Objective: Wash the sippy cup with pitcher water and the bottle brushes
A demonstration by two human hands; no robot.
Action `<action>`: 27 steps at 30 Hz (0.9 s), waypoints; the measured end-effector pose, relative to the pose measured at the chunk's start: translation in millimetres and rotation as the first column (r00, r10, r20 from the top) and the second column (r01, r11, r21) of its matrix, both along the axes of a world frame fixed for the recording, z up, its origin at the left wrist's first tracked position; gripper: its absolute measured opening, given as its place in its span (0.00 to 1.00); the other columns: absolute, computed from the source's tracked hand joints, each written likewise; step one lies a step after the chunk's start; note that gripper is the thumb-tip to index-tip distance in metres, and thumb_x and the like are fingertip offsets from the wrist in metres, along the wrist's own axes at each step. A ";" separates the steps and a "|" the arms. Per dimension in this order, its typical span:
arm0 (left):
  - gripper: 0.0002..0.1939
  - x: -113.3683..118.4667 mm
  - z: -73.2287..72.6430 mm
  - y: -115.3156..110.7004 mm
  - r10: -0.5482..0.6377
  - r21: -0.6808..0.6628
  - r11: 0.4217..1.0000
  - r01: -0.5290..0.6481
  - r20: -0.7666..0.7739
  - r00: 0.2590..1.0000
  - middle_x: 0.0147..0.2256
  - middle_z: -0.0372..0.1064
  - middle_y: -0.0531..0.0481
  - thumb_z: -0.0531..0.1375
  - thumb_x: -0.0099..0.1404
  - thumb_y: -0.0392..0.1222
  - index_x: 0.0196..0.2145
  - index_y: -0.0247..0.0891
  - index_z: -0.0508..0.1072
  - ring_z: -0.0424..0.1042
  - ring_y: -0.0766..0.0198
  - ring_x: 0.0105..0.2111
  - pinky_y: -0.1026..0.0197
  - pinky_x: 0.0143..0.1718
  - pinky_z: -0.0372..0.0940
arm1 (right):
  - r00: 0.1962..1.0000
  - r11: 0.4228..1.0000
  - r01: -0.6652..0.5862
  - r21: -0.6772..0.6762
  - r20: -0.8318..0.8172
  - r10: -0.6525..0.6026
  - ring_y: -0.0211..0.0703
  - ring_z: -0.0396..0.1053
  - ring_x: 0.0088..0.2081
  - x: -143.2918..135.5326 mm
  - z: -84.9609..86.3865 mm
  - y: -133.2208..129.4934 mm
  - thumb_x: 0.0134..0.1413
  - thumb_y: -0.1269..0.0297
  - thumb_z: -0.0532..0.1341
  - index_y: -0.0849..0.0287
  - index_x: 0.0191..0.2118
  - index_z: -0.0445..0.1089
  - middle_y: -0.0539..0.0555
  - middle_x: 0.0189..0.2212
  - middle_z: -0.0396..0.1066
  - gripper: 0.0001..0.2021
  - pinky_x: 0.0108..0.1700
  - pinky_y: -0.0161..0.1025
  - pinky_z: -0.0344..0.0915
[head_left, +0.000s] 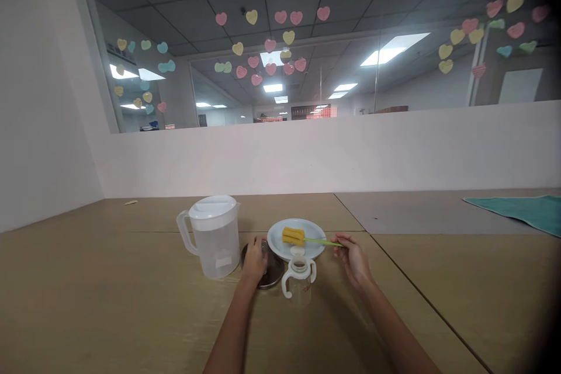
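A bottle brush (293,236) with a yellow sponge head and a thin green handle rests its head over a white plate (277,248). My right hand (354,260) pinches the handle's end, right of the plate. My left hand (255,262) curls around a small greyish, see-through thing (265,247) above a dark round dish or lid (274,272) with a shiny rim; fingers hide most of it. Between my hands stands a clear baby bottle (300,289) with two white handles, its mouth uncovered and a white flap behind it.
On the left stands a translucent plastic pitcher (217,239) with a white lid and handle. A teal cloth (526,210) lies at the far right. Seams cross the wooden table (131,304). Behind it rises a white wall (307,158) under a window with heart-shaped notes.
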State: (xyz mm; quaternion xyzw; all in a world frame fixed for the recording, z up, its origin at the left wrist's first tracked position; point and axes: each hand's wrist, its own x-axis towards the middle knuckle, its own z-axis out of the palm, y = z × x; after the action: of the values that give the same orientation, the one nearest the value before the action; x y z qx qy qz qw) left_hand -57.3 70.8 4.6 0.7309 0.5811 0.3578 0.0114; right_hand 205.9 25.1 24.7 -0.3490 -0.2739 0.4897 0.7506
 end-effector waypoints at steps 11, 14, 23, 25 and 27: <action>0.26 -1.3 1.0 8.2 0.038 -0.013 0.999 -0.038 0.012 0.999 0.50 0.61 0.45 0.55 0.52 0.24 0.49 0.38 0.62 0.63 0.60 0.50 0.61 0.50 0.57 | 1.000 1.000 -0.012 0.015 -0.020 0.012 0.34 0.62 0.19 -0.5 3.8 -2.0 0.30 0.68 0.63 0.61 0.27 0.67 0.50 0.21 0.71 0.10 0.20 0.32 0.59; 0.26 -1.3 1.5 12.3 0.085 -0.042 0.996 -0.085 0.004 0.996 0.50 0.60 0.40 0.58 0.51 0.27 0.49 0.34 0.62 0.63 0.58 0.50 0.60 0.50 0.58 | 0.999 1.000 -0.018 0.000 -0.036 0.018 0.34 0.62 0.18 -1.1 4.3 -2.6 0.30 0.69 0.63 0.60 0.27 0.67 0.50 0.21 0.71 0.10 0.20 0.32 0.59; 0.36 -1.7 3.7 3.7 0.126 -0.084 0.988 -0.133 -0.078 0.989 0.57 0.53 0.38 0.52 0.44 0.19 0.52 0.35 0.59 0.52 0.55 0.59 0.58 0.55 0.54 | 1.000 0.999 -0.026 -0.024 0.007 0.026 0.34 0.61 0.19 -3.8 1.2 -1.4 0.32 0.68 0.62 0.60 0.26 0.67 0.49 0.21 0.70 0.08 0.20 0.33 0.58; 0.37 2.2 6.5 -0.6 0.137 -0.064 0.988 -0.144 -0.105 0.985 0.60 0.48 0.38 0.52 0.42 0.19 0.53 0.34 0.59 0.44 0.51 0.61 0.53 0.58 0.50 | 0.999 0.999 -0.031 -0.024 0.021 0.031 0.34 0.61 0.18 -5.3 0.3 -0.7 0.32 0.67 0.63 0.60 0.26 0.67 0.49 0.21 0.70 0.08 0.20 0.33 0.58; 0.36 8.5 10.6 -3.8 0.129 -0.026 0.991 -0.134 -0.139 0.982 0.60 0.49 0.40 0.52 0.43 0.20 0.52 0.35 0.61 0.41 0.50 0.62 0.51 0.58 0.48 | 0.999 0.999 -0.029 -0.019 0.028 0.029 0.35 0.61 0.18 -6.9 0.5 -0.9 0.32 0.67 0.63 0.60 0.25 0.67 0.49 0.21 0.70 0.08 0.19 0.33 0.58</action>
State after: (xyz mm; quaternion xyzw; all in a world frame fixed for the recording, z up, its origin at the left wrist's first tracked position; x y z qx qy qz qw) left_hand -48.9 67.0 15.2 0.7133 0.6338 0.2966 -0.0390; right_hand 199.0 24.2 25.2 -0.3590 -0.2847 0.4982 0.7361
